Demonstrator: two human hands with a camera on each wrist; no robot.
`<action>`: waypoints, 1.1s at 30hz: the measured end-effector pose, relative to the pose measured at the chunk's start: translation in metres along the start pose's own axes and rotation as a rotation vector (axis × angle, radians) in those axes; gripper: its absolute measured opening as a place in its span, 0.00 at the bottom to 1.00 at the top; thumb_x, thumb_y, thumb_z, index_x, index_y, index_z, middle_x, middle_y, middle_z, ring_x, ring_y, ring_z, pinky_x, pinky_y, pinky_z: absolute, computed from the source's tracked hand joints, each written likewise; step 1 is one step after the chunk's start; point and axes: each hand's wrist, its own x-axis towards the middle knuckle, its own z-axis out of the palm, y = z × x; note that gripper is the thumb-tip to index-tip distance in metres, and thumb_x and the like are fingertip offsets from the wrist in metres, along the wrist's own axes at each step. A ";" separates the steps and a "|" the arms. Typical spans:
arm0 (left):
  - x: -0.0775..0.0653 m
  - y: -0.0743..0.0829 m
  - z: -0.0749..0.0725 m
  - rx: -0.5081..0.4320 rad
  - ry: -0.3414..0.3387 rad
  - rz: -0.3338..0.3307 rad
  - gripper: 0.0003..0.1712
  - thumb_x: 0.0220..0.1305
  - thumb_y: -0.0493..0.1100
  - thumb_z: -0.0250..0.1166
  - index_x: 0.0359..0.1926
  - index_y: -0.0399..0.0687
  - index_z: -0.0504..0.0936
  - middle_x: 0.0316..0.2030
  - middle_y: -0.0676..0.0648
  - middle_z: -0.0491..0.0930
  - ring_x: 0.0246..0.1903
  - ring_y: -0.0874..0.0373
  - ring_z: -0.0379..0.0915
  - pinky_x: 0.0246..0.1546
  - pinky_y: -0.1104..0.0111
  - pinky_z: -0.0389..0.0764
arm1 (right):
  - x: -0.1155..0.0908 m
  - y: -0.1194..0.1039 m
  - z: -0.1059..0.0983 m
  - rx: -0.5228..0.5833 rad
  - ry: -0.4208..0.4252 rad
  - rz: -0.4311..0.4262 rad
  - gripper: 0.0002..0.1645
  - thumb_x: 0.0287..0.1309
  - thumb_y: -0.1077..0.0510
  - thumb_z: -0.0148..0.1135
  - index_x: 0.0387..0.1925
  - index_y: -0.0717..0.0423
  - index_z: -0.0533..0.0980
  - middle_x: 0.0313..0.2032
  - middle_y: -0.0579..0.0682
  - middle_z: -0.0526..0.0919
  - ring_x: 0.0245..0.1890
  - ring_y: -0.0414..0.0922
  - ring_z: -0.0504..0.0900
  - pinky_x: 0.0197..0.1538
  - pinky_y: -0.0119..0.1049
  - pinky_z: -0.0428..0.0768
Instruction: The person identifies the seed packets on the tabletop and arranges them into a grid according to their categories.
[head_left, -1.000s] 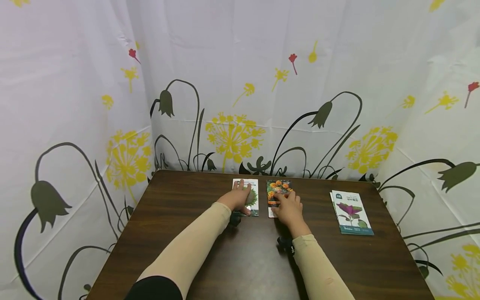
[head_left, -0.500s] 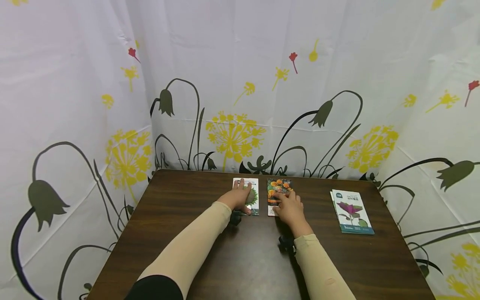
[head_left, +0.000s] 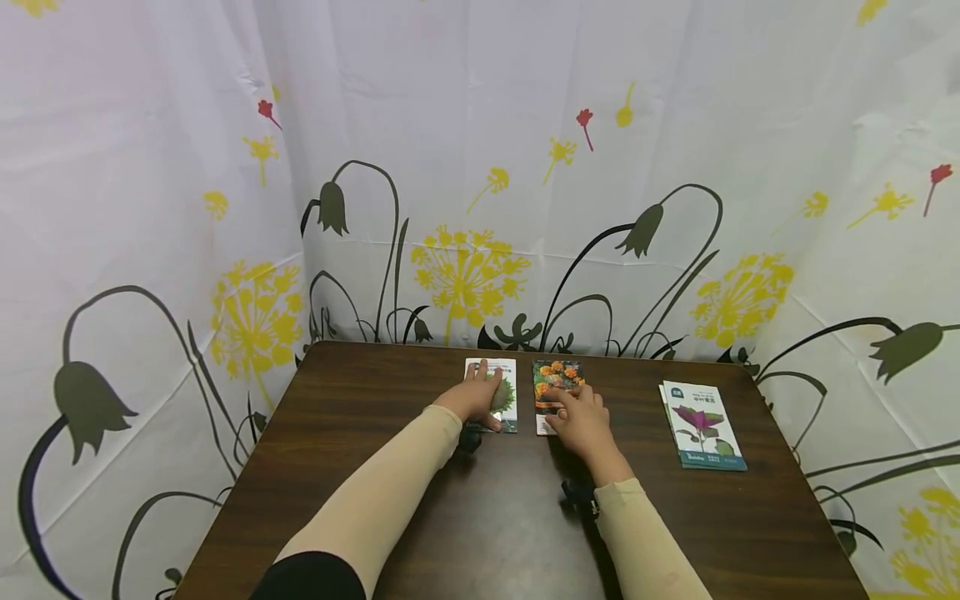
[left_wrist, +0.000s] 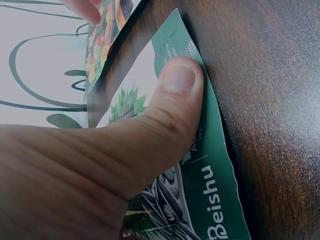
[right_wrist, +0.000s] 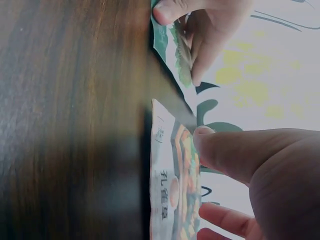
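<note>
My left hand (head_left: 474, 396) lies spread over a white seed packet (head_left: 508, 396) with a green plant picture. In the left wrist view its thumb presses on the packet's green "Beishu" strip (left_wrist: 217, 160). Just to the right is a seed packet with orange flowers (head_left: 551, 377), lying flat beside the first with a narrow gap between. My right hand (head_left: 587, 423) is over its lower right part, fingers extended. In the right wrist view the thumb and fingers are at the flower-picture side of that packet (right_wrist: 162, 185); whether they all touch it is hard to tell.
At the right of the brown wooden table (head_left: 487, 533) lies a small stack of seed packets (head_left: 701, 421), the top one with a purple flower. A white curtain (head_left: 465, 150) with printed flowers hangs behind the table's far edge.
My right wrist and forearm have shifted slightly to the right, while the fingers stay over the orange-flower packet. My left hand and the packets lie as before.
</note>
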 end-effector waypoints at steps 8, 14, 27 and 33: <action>-0.001 0.000 -0.001 0.005 -0.007 0.008 0.72 0.57 0.60 0.83 0.89 0.43 0.48 0.87 0.27 0.38 0.87 0.27 0.35 0.82 0.44 0.64 | -0.018 0.018 -0.010 0.014 0.109 0.005 0.26 0.70 0.49 0.74 0.65 0.50 0.83 0.59 0.66 0.75 0.61 0.68 0.72 0.60 0.68 0.70; -0.003 0.001 -0.006 -0.004 -0.003 0.003 0.71 0.58 0.59 0.83 0.89 0.44 0.49 0.87 0.28 0.38 0.87 0.28 0.35 0.81 0.43 0.65 | -0.032 0.033 -0.021 0.052 0.131 0.026 0.25 0.69 0.52 0.75 0.64 0.52 0.84 0.59 0.67 0.75 0.62 0.68 0.72 0.62 0.70 0.68; -0.003 -0.001 0.001 -0.014 -0.010 -0.003 0.71 0.57 0.59 0.84 0.89 0.44 0.50 0.87 0.29 0.38 0.87 0.29 0.34 0.81 0.43 0.65 | -0.057 0.075 -0.050 0.098 0.268 0.064 0.24 0.69 0.56 0.73 0.63 0.56 0.81 0.58 0.72 0.75 0.58 0.71 0.71 0.59 0.69 0.67; -0.003 -0.001 -0.001 -0.026 -0.011 -0.005 0.71 0.57 0.59 0.84 0.89 0.45 0.49 0.87 0.28 0.37 0.87 0.29 0.33 0.80 0.43 0.67 | -0.069 0.096 -0.062 0.088 0.316 0.123 0.24 0.70 0.56 0.72 0.63 0.58 0.81 0.56 0.74 0.75 0.58 0.73 0.71 0.58 0.70 0.67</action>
